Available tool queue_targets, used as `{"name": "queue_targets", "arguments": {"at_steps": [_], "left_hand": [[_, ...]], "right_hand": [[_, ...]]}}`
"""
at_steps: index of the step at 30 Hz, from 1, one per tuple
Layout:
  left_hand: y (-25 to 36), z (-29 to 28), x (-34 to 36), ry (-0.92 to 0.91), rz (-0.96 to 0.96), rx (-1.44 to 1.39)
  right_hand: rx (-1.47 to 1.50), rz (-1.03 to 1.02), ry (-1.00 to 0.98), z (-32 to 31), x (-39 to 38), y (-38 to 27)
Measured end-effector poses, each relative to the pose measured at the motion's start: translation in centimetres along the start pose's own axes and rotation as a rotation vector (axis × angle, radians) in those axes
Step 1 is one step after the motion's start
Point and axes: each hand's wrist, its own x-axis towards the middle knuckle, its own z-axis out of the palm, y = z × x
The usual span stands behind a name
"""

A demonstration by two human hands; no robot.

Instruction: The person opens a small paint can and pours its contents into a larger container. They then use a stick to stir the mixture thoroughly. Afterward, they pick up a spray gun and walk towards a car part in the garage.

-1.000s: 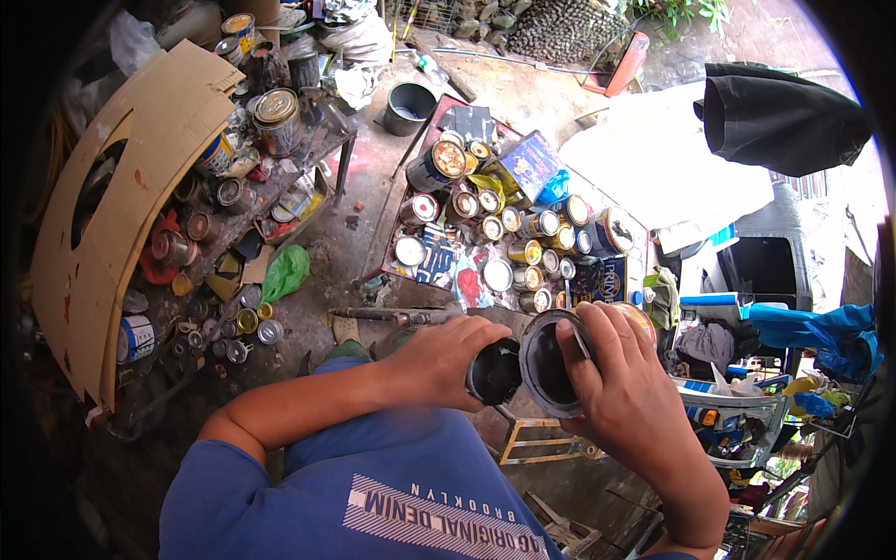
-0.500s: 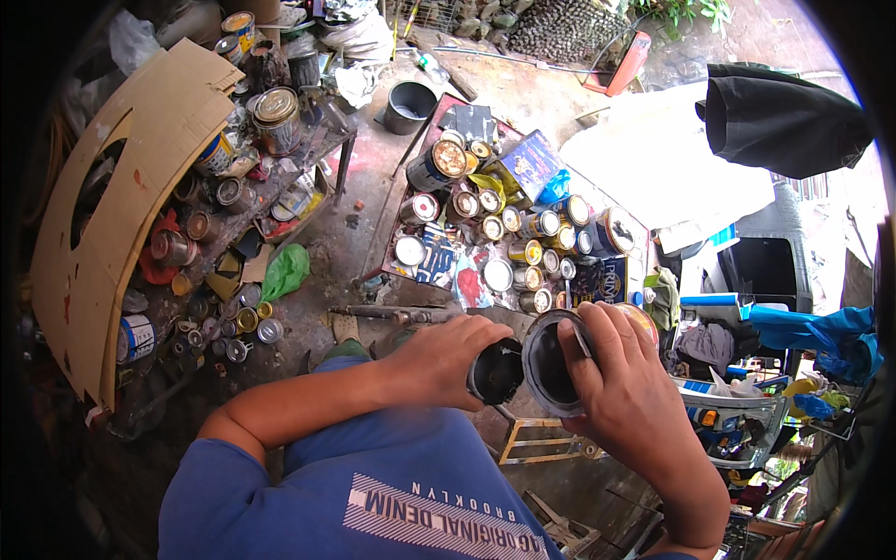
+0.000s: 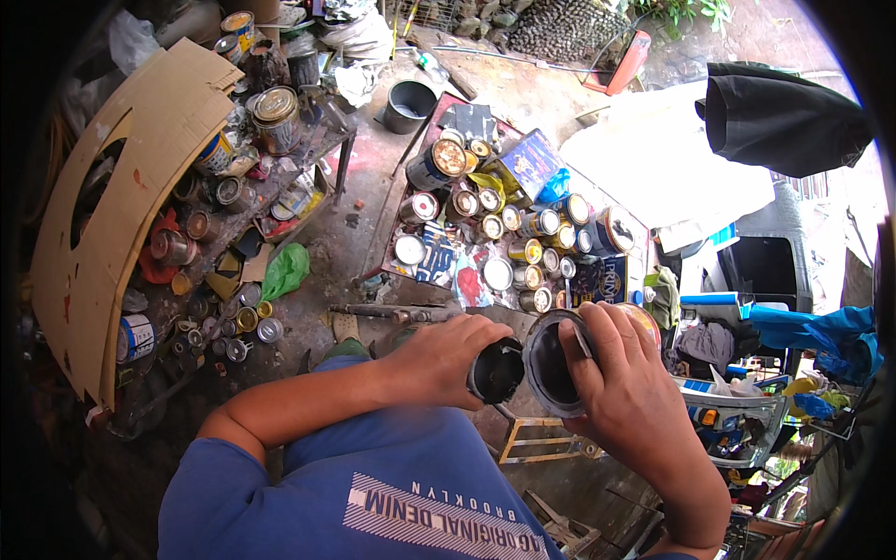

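My left hand (image 3: 434, 362) is wrapped round a small can (image 3: 497, 373) whose inside is coated black. Right beside it, my right hand (image 3: 623, 378) grips a larger paint can (image 3: 546, 373), dark grey inside, tilted with its mouth toward the small one. My thumb lies over its rim, and a bit of its coloured side shows past my fingers. The two mouths are side by side, nearly touching; I cannot tell whether anything runs between them. Both cans are held up in front of my body.
Ahead stands a low table (image 3: 387, 245) crowded with paint cans. A black bucket (image 3: 408, 106) is behind it. To the left are a cardboard sheet (image 3: 140, 177), more cans and a green plastic bag (image 3: 286, 273). A metal frame (image 3: 546, 453) is below my hands; dark cloth (image 3: 784, 121) hangs at right.
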Motion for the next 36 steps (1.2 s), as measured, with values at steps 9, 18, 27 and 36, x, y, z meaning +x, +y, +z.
{"name": "queue_targets", "arguments": {"at_steps": [9,18,27,36], "left_hand": [[-0.05,0.23,-0.14,0.005,0.004,0.004],[0.15,0.22,-0.26,-0.017,-0.017,0.01],[0.35,0.15,-0.37,-0.022,-0.023,0.0],[0.27,0.12,-0.44,-0.026,-0.027,0.01]], "right_hand": [[-0.002,-0.003,0.006,-0.12,-0.07,-0.14],[-0.003,-0.005,0.01,-0.07,-0.24,-0.29],[-0.012,0.0,-0.003,0.04,-0.29,-0.38],[-0.003,0.008,-0.011,0.13,-0.22,-0.38]]}}
